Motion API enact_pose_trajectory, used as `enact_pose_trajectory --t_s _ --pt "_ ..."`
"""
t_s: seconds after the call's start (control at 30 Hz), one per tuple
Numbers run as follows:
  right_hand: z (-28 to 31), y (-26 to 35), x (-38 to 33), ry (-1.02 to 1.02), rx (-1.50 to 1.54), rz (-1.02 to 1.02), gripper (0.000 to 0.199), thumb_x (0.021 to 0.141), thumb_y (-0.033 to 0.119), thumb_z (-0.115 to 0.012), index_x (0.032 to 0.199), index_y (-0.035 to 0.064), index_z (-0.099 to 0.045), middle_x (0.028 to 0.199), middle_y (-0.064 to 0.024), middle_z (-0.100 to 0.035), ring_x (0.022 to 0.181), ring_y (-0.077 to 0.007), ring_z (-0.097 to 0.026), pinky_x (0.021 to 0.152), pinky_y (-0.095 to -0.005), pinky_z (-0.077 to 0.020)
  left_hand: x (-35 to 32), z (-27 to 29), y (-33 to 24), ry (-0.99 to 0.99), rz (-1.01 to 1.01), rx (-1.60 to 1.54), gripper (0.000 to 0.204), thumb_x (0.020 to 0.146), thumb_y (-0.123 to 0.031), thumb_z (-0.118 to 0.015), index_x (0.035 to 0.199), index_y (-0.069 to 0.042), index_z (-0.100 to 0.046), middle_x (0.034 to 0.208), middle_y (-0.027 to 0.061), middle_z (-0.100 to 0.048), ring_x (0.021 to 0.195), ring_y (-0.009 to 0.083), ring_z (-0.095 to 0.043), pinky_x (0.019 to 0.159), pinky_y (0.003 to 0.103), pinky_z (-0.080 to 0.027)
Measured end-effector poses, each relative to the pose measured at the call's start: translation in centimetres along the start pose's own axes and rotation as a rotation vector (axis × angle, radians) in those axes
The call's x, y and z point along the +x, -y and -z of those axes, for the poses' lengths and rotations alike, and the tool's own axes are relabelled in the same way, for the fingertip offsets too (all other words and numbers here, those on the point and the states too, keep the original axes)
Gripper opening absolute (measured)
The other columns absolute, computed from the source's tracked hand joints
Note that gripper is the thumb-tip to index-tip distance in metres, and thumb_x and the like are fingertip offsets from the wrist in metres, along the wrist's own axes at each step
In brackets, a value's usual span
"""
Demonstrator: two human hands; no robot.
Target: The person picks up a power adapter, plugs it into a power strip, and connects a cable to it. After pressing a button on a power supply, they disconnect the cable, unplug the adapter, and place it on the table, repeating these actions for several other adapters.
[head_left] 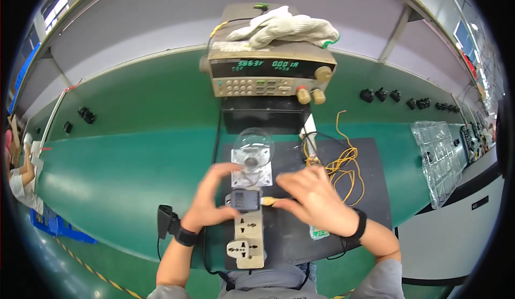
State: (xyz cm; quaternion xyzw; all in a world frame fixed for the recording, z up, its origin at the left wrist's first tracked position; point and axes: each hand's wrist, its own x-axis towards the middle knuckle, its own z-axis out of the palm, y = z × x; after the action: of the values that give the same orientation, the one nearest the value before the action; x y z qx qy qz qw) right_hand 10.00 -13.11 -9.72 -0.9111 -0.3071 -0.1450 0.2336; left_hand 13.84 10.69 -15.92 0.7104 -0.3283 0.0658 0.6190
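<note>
A small dark power adapter (245, 199) sits at the far end of a white power strip (249, 240). My left hand (208, 198) curves around its left side, fingers and thumb apart; the thumb tip is by its lower edge and the index finger stays above it. From the right, my right hand (319, 199) grips a yellow cable plug (270, 201) at the adapter's right side, partly covered by the thumb. Whether the plug is fully seated cannot be made out. Just beyond the adapter stands a clear round glass bulb (254, 146) on a light square plate (263, 180).
A bench instrument (271, 73) with a lit display stands at the back, white gloves (287, 28) on top. Yellow cable (346, 162) lies coiled on the black mat (370, 191). A black adapter (167, 221) is by my left wrist, a clear plastic tray (437, 162) at right.
</note>
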Motion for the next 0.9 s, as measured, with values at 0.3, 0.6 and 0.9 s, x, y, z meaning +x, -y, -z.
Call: enact_pose_trajectory --t_s 0.3,0.6,0.9 --pt "8.8 -28.2 0.2 -0.204 -0.257 -0.633 0.055 0.069 0.009 -0.068 0.121 0.0005 -0.051 0.121 -0.0204 -0.053 0.107 -0.0318 -0.054 0.094 -0.0388 -0.0385 -0.6 2.7 7.5 -0.668 0.377 0.172 0.02 0.094 -0.021 -0.051 0.096 -0.002 -0.057 0.087 0.0026 -0.06 0.081 0.0097 -0.053 0.075 0.023 -0.041" --pt "6.2 -43.6 -1.7 -0.145 0.223 -0.779 0.072 0.067 0.004 -0.072 0.132 -0.0015 -0.04 0.121 -0.0175 -0.054 0.111 -0.0256 -0.052 0.096 -0.0309 -0.0403 0.0 2.1 6.8 -0.551 0.405 0.386 0.011 0.085 -0.011 -0.06 0.084 0.0 -0.061 0.082 0.0081 -0.06 0.077 0.019 -0.054 0.069 0.028 -0.041" --pt "6.4 -32.4 -1.4 -0.333 0.079 -0.544 0.04 0.074 0.006 -0.068 0.11 -0.0039 -0.056 0.088 -0.0061 -0.058 0.082 -0.0128 -0.057 0.076 -0.0273 -0.0478 -0.1 2.2 6.8 -0.504 0.302 0.479 0.011 0.086 -0.011 -0.059 0.084 0.0 -0.06 0.081 0.0072 -0.06 0.076 0.0182 -0.054 0.069 0.028 -0.043"
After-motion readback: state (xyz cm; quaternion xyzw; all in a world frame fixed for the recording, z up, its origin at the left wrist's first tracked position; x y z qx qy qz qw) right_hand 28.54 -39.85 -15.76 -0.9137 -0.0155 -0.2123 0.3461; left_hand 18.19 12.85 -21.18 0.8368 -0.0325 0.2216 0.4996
